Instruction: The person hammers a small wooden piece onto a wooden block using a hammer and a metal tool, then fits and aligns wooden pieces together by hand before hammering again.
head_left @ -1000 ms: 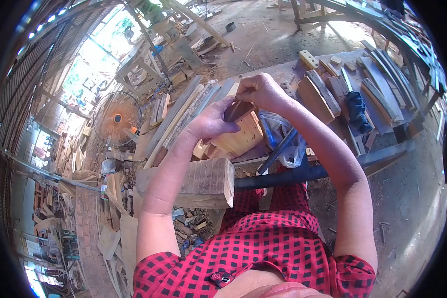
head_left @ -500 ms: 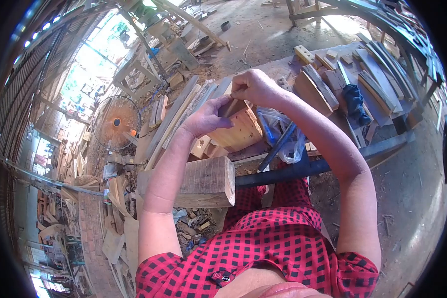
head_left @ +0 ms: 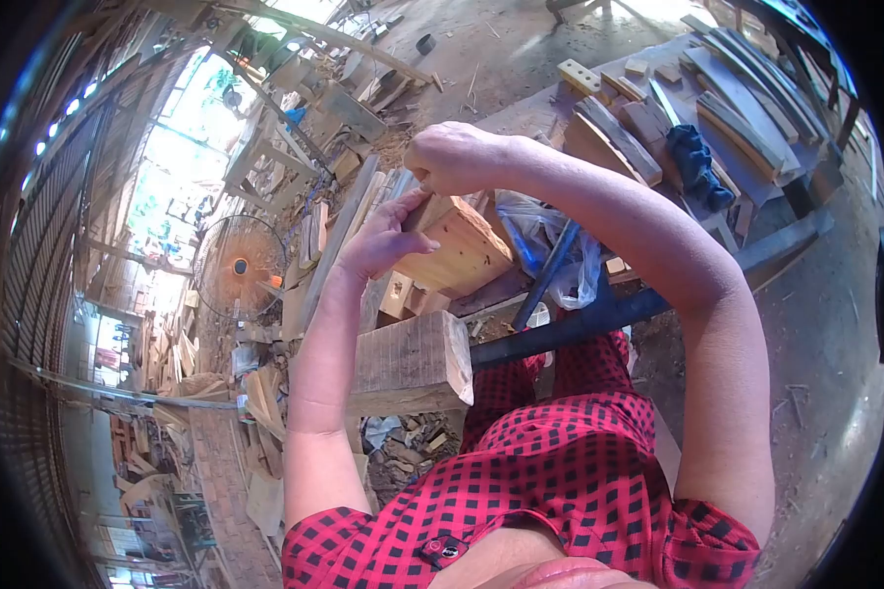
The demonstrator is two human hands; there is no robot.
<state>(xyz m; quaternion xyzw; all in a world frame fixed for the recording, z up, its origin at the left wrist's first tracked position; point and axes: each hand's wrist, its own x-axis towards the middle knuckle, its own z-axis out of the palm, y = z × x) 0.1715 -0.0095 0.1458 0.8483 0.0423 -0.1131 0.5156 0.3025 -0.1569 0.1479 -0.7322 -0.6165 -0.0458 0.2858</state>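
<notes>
My left hand [head_left: 378,243] is wrapped round a brown wood piece [head_left: 430,212], thumb toward me, over the upper left of a pale yellow wooden block [head_left: 462,253]. Just above it my right hand [head_left: 452,159] is closed in a fist or pinch near the far end of the brown piece. What its fingertips hold is hidden. Smaller notched wood pieces [head_left: 400,294] lie below my left hand, beside the yellow block.
A thick timber [head_left: 413,358] and a dark pipe [head_left: 570,329] lie near my body. Right of the block are a clear plastic bag [head_left: 572,280], wood pieces [head_left: 614,137] and a dark blue cloth [head_left: 695,167]. A fan [head_left: 241,266] stands at the left.
Both hands have moved left in the view, the right one farther, and its wrist has turned. The camera view has tilted and shifted somewhat. The brown piece is now more covered by my hands.
</notes>
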